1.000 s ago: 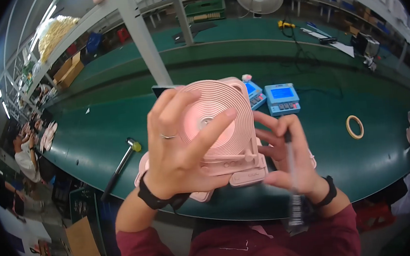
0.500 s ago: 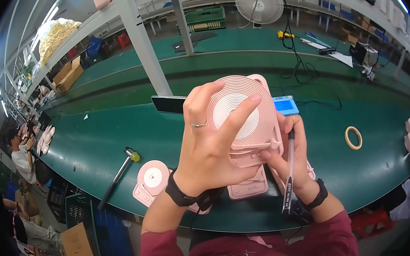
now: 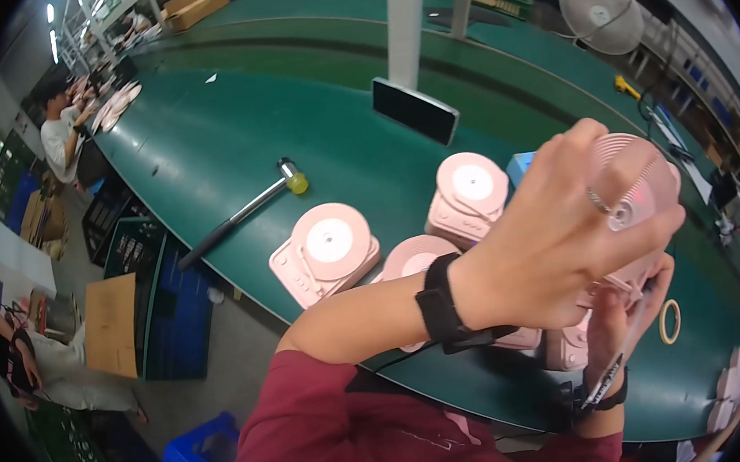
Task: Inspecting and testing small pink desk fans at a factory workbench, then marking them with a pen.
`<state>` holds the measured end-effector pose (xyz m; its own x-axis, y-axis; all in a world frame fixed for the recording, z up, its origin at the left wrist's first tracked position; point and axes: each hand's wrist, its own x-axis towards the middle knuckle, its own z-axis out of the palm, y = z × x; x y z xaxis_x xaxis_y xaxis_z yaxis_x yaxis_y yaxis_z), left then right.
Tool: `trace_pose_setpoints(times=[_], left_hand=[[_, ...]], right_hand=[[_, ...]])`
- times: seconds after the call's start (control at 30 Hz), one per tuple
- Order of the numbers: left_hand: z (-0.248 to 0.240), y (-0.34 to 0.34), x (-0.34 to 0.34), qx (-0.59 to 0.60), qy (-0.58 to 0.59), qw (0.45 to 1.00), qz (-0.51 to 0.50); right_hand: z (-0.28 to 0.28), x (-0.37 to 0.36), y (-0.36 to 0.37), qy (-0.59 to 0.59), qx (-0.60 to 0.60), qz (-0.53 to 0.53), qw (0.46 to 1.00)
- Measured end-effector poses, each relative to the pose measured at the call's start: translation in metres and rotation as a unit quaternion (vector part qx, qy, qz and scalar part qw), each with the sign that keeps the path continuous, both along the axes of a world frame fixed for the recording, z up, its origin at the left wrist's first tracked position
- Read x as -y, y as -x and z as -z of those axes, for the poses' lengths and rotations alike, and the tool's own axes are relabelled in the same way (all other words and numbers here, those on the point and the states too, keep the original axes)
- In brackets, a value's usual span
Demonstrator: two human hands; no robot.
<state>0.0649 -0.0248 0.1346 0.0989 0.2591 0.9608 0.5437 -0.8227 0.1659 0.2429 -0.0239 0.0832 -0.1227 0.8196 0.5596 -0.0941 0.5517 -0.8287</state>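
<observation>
A pink toy record player (image 3: 662, 172) with a grooved, round disc is raised over the right part of the green table (image 3: 290, 123). My left hand (image 3: 546, 229), with a ring on one finger, is curled over the disc, its fingers bent round the edge. Below it, my right hand (image 3: 609, 324) grips the body of the record player and also keeps a clear pen (image 3: 607, 379) against the palm. The left hand covers much of the player. Similar pink record players (image 3: 329, 243) lie on the table beside and beneath my left forearm.
A hammer (image 3: 249, 208) with a yellow-green head end lies left. A dark-screened phone (image 3: 415, 113) leans by a post, near a blue box (image 3: 520, 167). A tan ring (image 3: 669, 323) lies right. Crates (image 3: 188, 308) stand below the left edge; a person (image 3: 63, 139) sits far left.
The view has swung left and tilted, so the table and hammer appear farther right. Both hands and the record player now appear toward the right side; the left hand wraps further over the disc.
</observation>
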Motion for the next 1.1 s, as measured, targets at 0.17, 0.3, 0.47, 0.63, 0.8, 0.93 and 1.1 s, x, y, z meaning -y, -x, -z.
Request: trace_pose_setpoints(times=[0.17, 0.3, 0.47, 0.63, 0.8, 0.93, 1.1], left_hand=[[0.007, 0.001, 0.002, -0.019, -0.014, 0.999, -0.041], [0.007, 0.004, 0.0, -0.004, 0.0, 1.0, -0.015], [0.008, 0.002, -0.001, -0.021, -0.019, 1.0, -0.012], [-0.008, 0.023, 0.002, -0.022, 0.054, 0.995, 0.08], [-0.004, 0.024, 0.0, -0.025, 0.136, 0.984, 0.113], [0.01, 0.018, -0.007, 0.042, 0.146, 0.971, 0.187], [0.008, 0.016, -0.006, -0.018, 0.151, 0.983, 0.1]], right_hand=[[0.011, 0.005, 0.01, -0.008, 0.002, 0.023, 1.0], [0.012, -0.002, -0.002, 0.016, 0.049, 0.005, 0.999], [0.009, 0.0, -0.005, -0.005, 0.036, -0.001, 0.999], [-0.027, -0.001, -0.001, 0.072, -0.049, -0.03, 0.996], [-0.034, -0.002, -0.007, 0.191, -0.197, -0.154, 0.949], [-0.029, 0.006, 0.006, 0.241, -0.283, -0.148, 0.916], [-0.017, 0.031, 0.027, 0.255, -0.249, -0.178, 0.917]])
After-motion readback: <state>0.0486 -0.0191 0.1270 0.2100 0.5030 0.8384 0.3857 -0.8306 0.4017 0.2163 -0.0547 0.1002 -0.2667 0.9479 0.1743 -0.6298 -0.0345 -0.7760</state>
